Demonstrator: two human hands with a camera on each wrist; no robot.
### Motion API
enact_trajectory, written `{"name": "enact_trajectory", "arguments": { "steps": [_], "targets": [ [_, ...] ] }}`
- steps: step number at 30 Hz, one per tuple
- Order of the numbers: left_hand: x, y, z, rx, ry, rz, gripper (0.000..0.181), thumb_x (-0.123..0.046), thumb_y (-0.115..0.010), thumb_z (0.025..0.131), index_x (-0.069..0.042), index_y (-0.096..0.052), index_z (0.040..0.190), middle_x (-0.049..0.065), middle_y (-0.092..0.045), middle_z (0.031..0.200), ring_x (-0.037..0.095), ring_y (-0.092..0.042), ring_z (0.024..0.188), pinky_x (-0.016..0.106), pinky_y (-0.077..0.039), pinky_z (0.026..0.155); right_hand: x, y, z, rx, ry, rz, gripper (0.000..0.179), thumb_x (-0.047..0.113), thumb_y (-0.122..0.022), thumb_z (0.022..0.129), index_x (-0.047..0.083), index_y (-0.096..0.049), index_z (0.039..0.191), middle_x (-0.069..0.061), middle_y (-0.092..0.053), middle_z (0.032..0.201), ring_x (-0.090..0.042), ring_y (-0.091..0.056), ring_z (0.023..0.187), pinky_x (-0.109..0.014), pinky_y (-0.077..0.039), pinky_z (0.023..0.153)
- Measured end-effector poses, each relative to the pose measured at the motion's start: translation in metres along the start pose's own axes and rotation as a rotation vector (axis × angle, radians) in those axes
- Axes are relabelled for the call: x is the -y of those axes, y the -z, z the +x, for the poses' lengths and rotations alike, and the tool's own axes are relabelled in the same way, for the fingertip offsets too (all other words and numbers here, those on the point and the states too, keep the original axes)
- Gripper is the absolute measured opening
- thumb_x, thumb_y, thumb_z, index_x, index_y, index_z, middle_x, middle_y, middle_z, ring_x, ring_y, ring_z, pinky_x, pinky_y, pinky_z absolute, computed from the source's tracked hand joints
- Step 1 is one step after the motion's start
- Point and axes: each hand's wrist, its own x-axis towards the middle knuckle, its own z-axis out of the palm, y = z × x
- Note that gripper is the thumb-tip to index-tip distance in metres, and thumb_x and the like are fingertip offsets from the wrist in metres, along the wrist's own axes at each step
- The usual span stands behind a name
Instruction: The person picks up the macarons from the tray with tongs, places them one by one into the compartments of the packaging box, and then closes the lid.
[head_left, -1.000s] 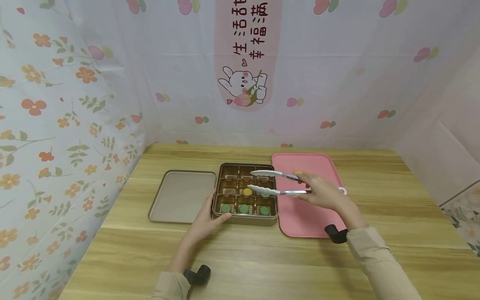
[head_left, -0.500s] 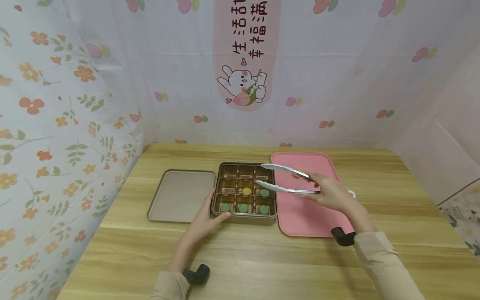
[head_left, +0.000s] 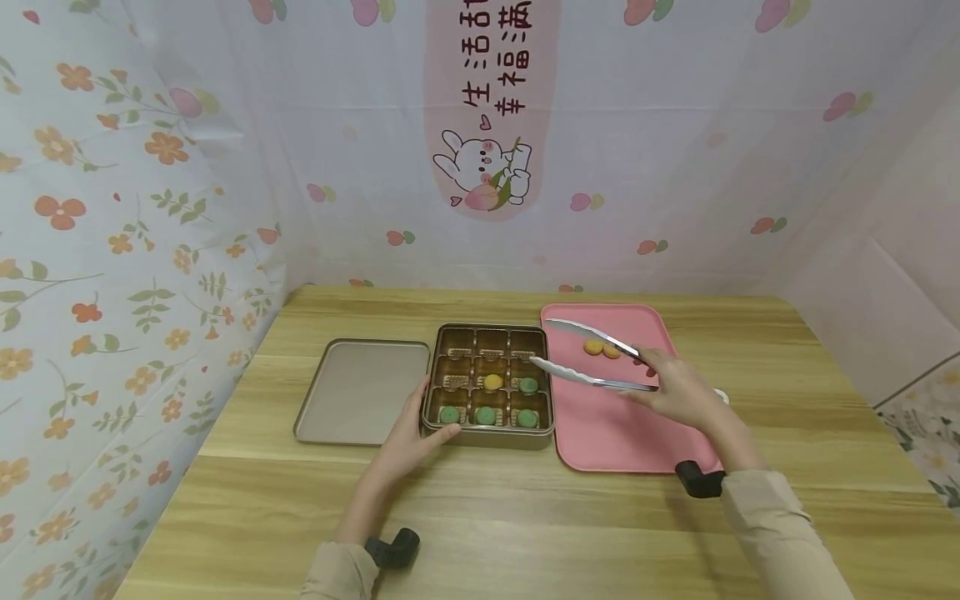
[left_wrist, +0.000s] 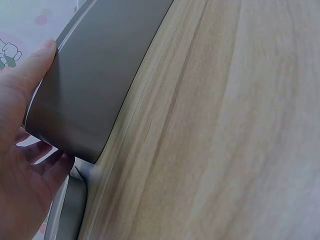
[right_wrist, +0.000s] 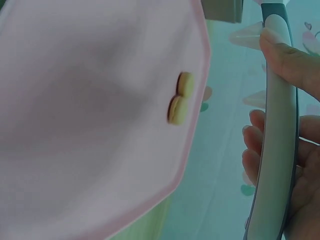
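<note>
My left hand (head_left: 405, 437) grips the near left corner of a brown metal box (head_left: 491, 439); in the left wrist view the thumb (left_wrist: 31, 65) lies on the rim and the other fingers bend around the side. The box's divided insert holds green macarons (head_left: 486, 416) along the front row, another green one at middle right, and a yellow macaron (head_left: 492, 382) in the centre. My right hand (head_left: 678, 390) holds metal tongs (head_left: 618, 385), spread with nothing between their tips. They hover over the pink tray (head_left: 611, 446), where two yellow macarons (right_wrist: 177, 110) lie side by side near the far edge.
Left of the box lies a flat, rimmed metal lid (head_left: 363, 392). The wooden table (head_left: 495, 517) meets a patterned cloth backdrop (head_left: 360, 167) at the back and sides. Box and pink tray stand close together.
The right hand and tongs have moved right, from above the box to above the tray. The two yellow macarons now show fully. The left hand keeps its place on the box.
</note>
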Motion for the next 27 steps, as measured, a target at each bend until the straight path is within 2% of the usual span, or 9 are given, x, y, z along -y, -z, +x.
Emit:
{"name": "enact_trajectory", "arguments": {
  "steps": [8, 12, 16, 22, 27],
  "targets": [
    [-0.001, 0.001, 0.000, 0.002, 0.001, 0.007, 0.097, -0.041, -0.068, 0.079, -0.012, -0.005, 0.148, 0.015, -0.009, 0.154, 0.036, -0.012, 0.140, 0.056, -0.015, 0.112, -0.013, 0.003, -0.009, 0.008, -0.064, 0.033, 0.061, 0.030, -0.070, 0.079, -0.004, -0.047, 0.124, -0.024, -0.059, 0.107, -0.038, -0.057, 0.094, -0.046, -0.050, 0.069],
    [-0.001, 0.001, 0.000, 0.004, 0.005, 0.011, 0.097, -0.041, -0.068, 0.079, -0.013, -0.004, 0.148, 0.014, -0.009, 0.154, 0.036, -0.012, 0.140, 0.057, -0.015, 0.112, -0.021, 0.004, -0.013, 0.018, -0.097, 0.028, 0.059, 0.032, -0.070, 0.079, -0.005, -0.048, 0.120, -0.028, -0.058, 0.101, -0.037, -0.057, 0.088, -0.043, -0.049, 0.065],
    [-0.001, 0.001, 0.000, 0.002, 0.007, 0.013, 0.097, -0.041, -0.068, 0.079, -0.014, -0.005, 0.148, 0.014, -0.009, 0.154, 0.036, -0.012, 0.140, 0.056, -0.015, 0.112, -0.027, 0.004, -0.017, 0.001, -0.110, 0.003, 0.057, 0.031, -0.071, 0.078, -0.006, -0.050, 0.117, -0.026, -0.059, 0.096, -0.033, -0.056, 0.082, -0.039, -0.047, 0.062],
    [-0.001, 0.001, 0.000, 0.005, 0.006, 0.015, 0.097, -0.041, -0.068, 0.079, -0.013, -0.005, 0.148, 0.014, -0.009, 0.154, 0.037, -0.013, 0.140, 0.057, -0.015, 0.111, -0.035, 0.006, -0.023, -0.016, -0.132, -0.017, 0.064, 0.030, -0.071, 0.078, -0.010, -0.047, 0.122, -0.023, -0.058, 0.090, -0.029, -0.054, 0.078, -0.038, -0.046, 0.062],
    [-0.001, 0.001, 0.000, 0.005, 0.007, 0.017, 0.098, -0.041, -0.068, 0.079, -0.014, -0.005, 0.148, 0.015, -0.009, 0.154, 0.037, -0.012, 0.140, 0.057, -0.015, 0.111, -0.042, 0.009, -0.026, 0.000, -0.158, -0.053, 0.066, 0.029, -0.070, 0.079, -0.010, -0.045, 0.124, -0.014, -0.053, 0.080, -0.023, -0.048, 0.069, -0.030, -0.038, 0.056]
  ]
}}
